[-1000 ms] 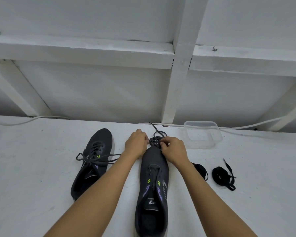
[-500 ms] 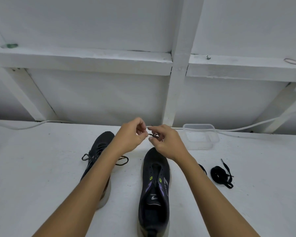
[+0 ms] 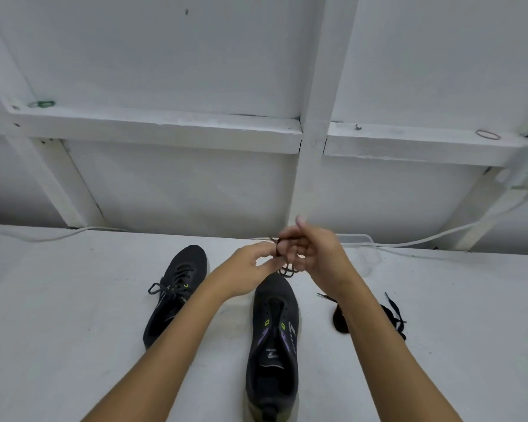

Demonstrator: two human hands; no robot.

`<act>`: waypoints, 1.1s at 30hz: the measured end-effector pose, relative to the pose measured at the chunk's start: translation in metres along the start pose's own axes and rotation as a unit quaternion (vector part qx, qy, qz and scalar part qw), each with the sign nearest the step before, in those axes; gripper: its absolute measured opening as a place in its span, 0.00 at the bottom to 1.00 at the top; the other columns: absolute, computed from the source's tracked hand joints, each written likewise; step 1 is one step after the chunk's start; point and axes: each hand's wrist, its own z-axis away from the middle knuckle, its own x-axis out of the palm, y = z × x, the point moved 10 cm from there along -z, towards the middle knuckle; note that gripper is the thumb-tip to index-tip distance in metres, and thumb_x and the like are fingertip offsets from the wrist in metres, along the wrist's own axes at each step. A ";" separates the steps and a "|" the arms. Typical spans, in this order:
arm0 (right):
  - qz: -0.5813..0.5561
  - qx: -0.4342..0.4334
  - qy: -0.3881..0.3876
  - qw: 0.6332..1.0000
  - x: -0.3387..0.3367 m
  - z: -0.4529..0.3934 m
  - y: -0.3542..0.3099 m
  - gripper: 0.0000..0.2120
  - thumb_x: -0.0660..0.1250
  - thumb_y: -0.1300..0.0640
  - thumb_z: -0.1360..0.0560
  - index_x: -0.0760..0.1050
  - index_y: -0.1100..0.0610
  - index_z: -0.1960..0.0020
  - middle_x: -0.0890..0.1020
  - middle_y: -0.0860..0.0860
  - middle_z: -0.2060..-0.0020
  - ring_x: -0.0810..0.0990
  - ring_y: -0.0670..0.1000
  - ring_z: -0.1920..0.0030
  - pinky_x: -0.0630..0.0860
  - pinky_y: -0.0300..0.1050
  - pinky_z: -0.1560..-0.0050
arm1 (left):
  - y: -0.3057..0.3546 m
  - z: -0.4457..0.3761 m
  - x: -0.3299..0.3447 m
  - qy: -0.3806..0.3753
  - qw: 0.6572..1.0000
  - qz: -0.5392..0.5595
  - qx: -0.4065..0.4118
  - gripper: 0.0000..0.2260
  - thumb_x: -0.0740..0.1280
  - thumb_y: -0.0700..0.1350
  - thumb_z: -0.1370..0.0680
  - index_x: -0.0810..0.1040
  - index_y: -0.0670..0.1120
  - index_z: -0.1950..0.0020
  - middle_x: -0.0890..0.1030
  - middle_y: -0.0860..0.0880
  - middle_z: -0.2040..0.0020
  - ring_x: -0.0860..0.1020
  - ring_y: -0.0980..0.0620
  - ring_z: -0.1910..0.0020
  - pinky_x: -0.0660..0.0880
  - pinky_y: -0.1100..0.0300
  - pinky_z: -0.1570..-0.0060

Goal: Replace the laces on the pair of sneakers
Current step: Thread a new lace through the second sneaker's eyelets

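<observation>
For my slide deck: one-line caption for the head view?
Both hands wind a black lace above the unlaced sneaker; the laced sneaker waits alongside.

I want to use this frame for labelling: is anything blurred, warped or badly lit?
Head view: hands and the lace they hold are motion-blurred; the wide-angle lens bends the shelf beams outward; light is soft and even, with no glare; both sneakers read clearly.
</observation>
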 end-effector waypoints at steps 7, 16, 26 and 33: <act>0.429 0.023 -0.019 0.903 -0.047 0.014 -0.006 0.07 0.67 0.46 0.19 0.82 0.46 0.51 0.80 0.44 0.71 0.74 0.42 0.70 0.72 0.41 0.60 | 0.002 0.010 -0.025 0.033 0.999 -0.008 -0.018 0.10 0.64 0.57 0.20 0.81 0.56 0.56 0.81 0.53 0.65 0.75 0.56 0.66 0.69 0.62 0.64; -0.165 0.001 0.226 0.960 -0.090 0.017 0.019 0.14 0.54 0.65 0.18 0.76 0.62 0.57 0.85 0.58 0.51 0.85 0.54 0.47 0.81 0.51 0.51 | -0.008 0.021 -0.032 0.021 0.997 -0.047 -0.048 0.15 0.61 0.59 0.18 0.81 0.55 0.58 0.70 0.54 0.70 0.68 0.54 0.69 0.67 0.57 0.64; 0.159 0.153 0.163 0.962 -0.058 0.034 0.064 0.15 0.59 0.52 0.16 0.79 0.58 0.53 0.70 0.46 0.77 0.65 0.45 0.77 0.62 0.37 0.75 | -0.007 0.026 -0.026 0.046 0.995 -0.074 -0.045 0.14 0.63 0.56 0.18 0.81 0.55 0.60 0.70 0.51 0.71 0.66 0.55 0.72 0.66 0.60 0.68; 0.224 0.004 0.061 0.973 -0.001 0.028 0.040 0.14 0.60 0.55 0.16 0.82 0.52 0.56 0.73 0.50 0.75 0.69 0.48 0.73 0.69 0.39 0.70 | 0.004 0.024 -0.005 0.007 0.996 -0.086 -0.022 0.15 0.62 0.53 0.17 0.80 0.51 0.60 0.72 0.55 0.70 0.67 0.59 0.72 0.64 0.66 0.69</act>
